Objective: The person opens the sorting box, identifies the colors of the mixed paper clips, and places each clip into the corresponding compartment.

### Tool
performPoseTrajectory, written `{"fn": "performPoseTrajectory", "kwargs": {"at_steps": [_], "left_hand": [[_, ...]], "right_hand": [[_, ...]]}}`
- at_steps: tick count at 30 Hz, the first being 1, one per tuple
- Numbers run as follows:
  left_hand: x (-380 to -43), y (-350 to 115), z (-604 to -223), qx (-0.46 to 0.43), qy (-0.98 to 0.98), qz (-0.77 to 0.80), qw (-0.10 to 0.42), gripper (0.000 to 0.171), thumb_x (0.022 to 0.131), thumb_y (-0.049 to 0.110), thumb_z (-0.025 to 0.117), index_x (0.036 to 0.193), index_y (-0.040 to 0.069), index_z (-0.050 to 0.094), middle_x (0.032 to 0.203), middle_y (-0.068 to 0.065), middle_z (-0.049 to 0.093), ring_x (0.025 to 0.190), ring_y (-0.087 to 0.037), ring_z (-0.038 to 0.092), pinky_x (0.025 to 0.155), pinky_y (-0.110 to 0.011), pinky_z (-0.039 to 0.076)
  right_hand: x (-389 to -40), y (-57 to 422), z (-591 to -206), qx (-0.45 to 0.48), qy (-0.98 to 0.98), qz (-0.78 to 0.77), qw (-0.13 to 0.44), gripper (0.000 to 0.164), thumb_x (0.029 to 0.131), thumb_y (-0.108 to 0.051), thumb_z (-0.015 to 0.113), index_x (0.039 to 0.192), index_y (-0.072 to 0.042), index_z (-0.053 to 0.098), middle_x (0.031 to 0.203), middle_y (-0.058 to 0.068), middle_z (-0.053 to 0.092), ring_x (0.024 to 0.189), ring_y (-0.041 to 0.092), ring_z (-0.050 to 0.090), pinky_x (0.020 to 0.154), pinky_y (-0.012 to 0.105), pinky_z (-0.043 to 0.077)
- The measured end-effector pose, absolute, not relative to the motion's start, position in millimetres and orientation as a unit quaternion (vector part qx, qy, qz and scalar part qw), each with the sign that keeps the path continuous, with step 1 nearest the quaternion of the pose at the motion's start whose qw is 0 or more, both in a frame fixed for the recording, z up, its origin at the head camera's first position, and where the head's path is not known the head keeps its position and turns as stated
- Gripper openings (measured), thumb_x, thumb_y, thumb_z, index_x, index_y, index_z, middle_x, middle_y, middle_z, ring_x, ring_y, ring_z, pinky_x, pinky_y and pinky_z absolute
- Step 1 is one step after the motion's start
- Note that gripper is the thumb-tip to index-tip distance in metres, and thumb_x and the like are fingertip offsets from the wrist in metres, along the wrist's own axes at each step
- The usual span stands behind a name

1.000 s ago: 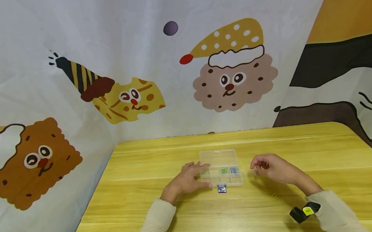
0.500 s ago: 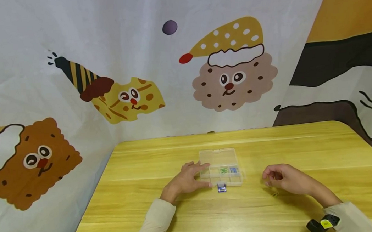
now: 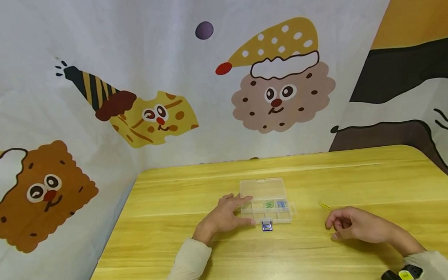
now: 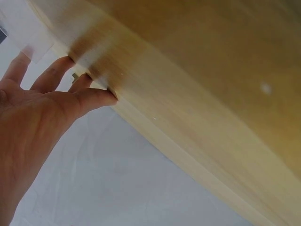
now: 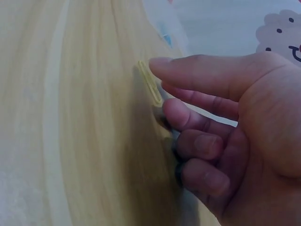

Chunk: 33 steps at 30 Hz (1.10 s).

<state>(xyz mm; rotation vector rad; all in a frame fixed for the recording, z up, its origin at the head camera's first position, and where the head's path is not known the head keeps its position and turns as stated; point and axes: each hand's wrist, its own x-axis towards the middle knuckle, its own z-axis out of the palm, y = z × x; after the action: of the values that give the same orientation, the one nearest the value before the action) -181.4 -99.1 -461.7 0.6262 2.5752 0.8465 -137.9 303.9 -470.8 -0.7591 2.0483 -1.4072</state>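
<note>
A clear plastic compartment box [image 3: 266,216] stands on the table with its lid folded back. Green paper clips [image 3: 269,205] and blue paper clips [image 3: 282,204] lie in separate compartments. My left hand [image 3: 224,215] rests at the box's left side, its thumb and fingers spread and touching it. To the right of the box, my right hand [image 3: 362,225] is low over the table, thumb and index finger apart. Beside the thumb tip in the right wrist view lies a yellow paper clip [image 5: 149,84]. More yellow clips [image 3: 324,206] lie just behind that hand, partly hidden.
A small blue-edged tag [image 3: 267,226] sits at the box's front edge. The wooden table [image 3: 166,199] runs back to a cloth [image 3: 215,127] printed with cartoon figures. A black device [image 3: 401,274] is strapped on the right wrist.
My right hand has moved right and toward the front, lowering beside the yellow paper clip, and the other yellow clips have come into sight. My left hand keeps its place on the box.
</note>
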Motion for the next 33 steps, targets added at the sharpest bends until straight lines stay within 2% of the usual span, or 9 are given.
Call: {"fn": "performPoseTrajectory", "kwargs": {"at_steps": [4,10,15,33], "left_hand": [[-180.7,-98.6,-460.7,0.219,0.911,0.300,0.179,0.073,0.085,0.050,0.074,0.150,0.033,0.044,0.159,-0.006,0.035,0.150,-0.036,0.017,0.116,-0.062,0.021],[-179.5,-97.8,-459.4,0.215,0.911,0.301,0.181,0.073,0.085,0.051,0.074,0.150,0.034,0.043,0.160,-0.004,0.034,0.151,-0.034,0.016,0.117,-0.060,0.019],[-179.2,-97.2,-458.6,0.210,0.912,0.301,0.181,0.074,0.085,0.053,0.073,0.150,0.036,0.043,0.160,-0.003,0.033,0.151,-0.033,0.015,0.117,-0.061,0.019],[-178.9,-97.4,-457.9,0.206,0.913,0.301,0.182,0.074,0.085,0.051,0.074,0.150,0.035,0.043,0.160,-0.004,0.033,0.151,-0.033,0.016,0.117,-0.060,0.020]], "right_hand": [[-140.3,306.4,-472.7,-0.278,0.752,-0.527,0.282,0.021,0.091,-0.005,0.068,0.107,0.007,0.060,0.074,-0.004,0.052,0.063,-0.001,0.045,0.050,0.027,0.037],[-141.6,306.8,-474.8,-0.259,0.742,-0.542,0.297,0.022,0.091,-0.003,0.067,0.107,0.010,0.059,0.074,-0.005,0.047,0.061,0.002,0.040,0.050,0.028,0.033],[-140.7,305.8,-474.8,-0.254,0.741,-0.546,0.298,0.020,0.091,-0.002,0.067,0.104,0.011,0.059,0.071,-0.002,0.043,0.059,0.006,0.038,0.050,0.029,0.031],[-138.4,304.5,-477.5,-0.242,0.763,-0.527,0.285,0.016,0.092,-0.007,0.068,0.097,0.007,0.064,0.071,-0.010,0.048,0.064,-0.002,0.042,0.050,0.027,0.032]]}}
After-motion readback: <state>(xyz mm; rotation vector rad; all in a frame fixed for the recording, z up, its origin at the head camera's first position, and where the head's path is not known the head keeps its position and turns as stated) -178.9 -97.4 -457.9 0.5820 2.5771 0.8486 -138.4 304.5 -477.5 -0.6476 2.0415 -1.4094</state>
